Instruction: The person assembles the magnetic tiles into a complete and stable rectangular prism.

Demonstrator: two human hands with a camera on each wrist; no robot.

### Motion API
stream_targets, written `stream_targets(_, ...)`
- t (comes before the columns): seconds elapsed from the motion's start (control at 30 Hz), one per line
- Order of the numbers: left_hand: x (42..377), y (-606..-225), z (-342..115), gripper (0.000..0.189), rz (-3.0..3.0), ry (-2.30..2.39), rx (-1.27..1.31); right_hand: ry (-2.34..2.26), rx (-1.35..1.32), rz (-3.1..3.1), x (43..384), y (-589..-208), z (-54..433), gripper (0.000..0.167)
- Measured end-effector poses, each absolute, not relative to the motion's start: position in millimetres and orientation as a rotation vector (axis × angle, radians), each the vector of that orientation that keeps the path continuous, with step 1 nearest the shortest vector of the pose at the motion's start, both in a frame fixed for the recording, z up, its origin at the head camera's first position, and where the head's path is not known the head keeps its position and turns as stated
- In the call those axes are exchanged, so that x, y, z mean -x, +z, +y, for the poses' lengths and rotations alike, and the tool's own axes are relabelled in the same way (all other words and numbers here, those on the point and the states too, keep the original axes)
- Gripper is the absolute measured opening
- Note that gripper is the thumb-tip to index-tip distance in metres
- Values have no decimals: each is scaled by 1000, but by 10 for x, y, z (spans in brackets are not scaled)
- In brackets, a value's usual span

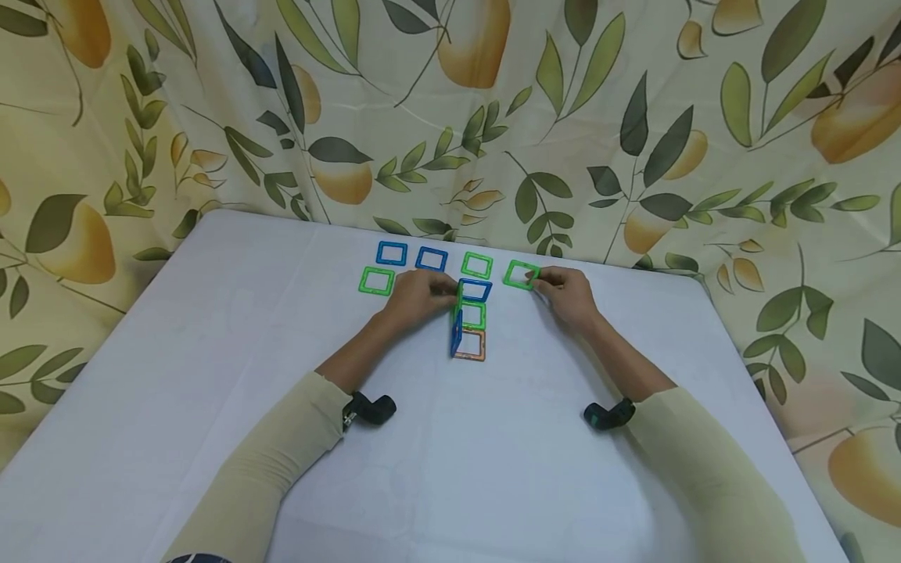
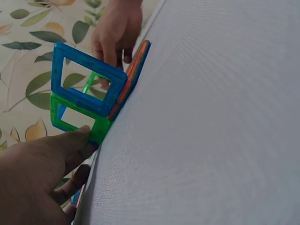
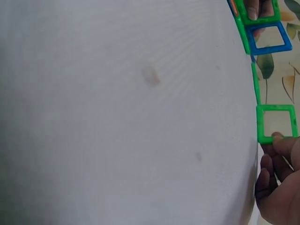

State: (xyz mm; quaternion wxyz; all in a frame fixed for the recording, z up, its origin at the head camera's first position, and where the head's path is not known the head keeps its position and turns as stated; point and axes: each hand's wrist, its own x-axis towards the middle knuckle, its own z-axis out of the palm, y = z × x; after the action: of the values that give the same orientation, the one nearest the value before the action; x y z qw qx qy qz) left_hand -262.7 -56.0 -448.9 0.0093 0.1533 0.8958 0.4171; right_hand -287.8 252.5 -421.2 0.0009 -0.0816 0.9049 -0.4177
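In the head view, a small structure of square magnetic tiles stands mid-table. An orange tile (image 1: 482, 346) and a green tile (image 1: 483, 316) lie flat in a row; a blue tile (image 1: 457, 335) stands upright along their left side, and another blue tile (image 1: 487, 291) stands at the far end. My left hand (image 1: 418, 297) pinches an upright green tile (image 2: 99, 131) on the structure's left side, thumb on its frame. To the right, my right hand (image 1: 568, 297) pinches a separate green tile (image 3: 260, 123) by its edge, tilted up.
Left of the structure lie a green tile (image 1: 363, 280) and two blue tiles, one at the back (image 1: 380, 252) and one beside it (image 1: 420, 258). Another green tile (image 1: 466, 264) lies just behind the structure. A patterned cloth (image 1: 422, 156) hangs behind the white table (image 1: 535, 469).
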Motion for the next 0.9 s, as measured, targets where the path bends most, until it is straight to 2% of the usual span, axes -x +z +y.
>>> stream_targets(0.9,2634,-4502,-546,29,2787,1305,-455,-1283,384,2921,2696,-4246,2464,18)
